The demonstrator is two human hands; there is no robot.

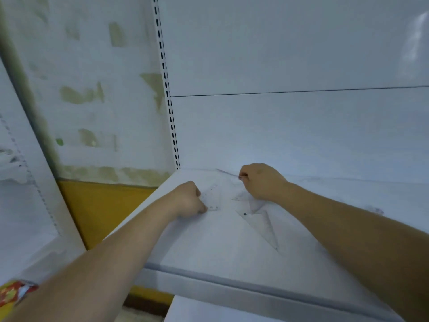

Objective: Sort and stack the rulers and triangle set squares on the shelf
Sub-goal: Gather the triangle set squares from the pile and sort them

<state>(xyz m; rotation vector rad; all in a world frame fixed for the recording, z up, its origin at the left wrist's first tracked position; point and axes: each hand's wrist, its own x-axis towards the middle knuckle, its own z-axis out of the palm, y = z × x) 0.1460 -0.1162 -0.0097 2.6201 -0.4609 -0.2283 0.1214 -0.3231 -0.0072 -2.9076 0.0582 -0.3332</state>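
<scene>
nearest us, a red patterned sleeve (14,291) shows at the lower left, and our two bare forearms reach over the grey front lip of the white shelf (232,282). between the forearms a clear set square (261,225) lies flat on the shelf, its long point toward us. a little farther in, our left hand (189,199) sits knuckles up near the shelf's left edge. its fingers are curled, with thumb and fingertips pinching the near corner of a clear piece (210,198) that has printed marks. we cannot tell if that piece is a ruler or a square. farther back, our right hand (263,182) is curled too. it pinches the end of a thin clear ruler (226,173) that runs left along the back of the shelf. a small triangle (241,197) lies just beside the heel of that hand. behind stand the white back panel (290,135) and a slotted upright (167,89). to the left we see a patchy wall (92,101) with a yellow band below.
</scene>
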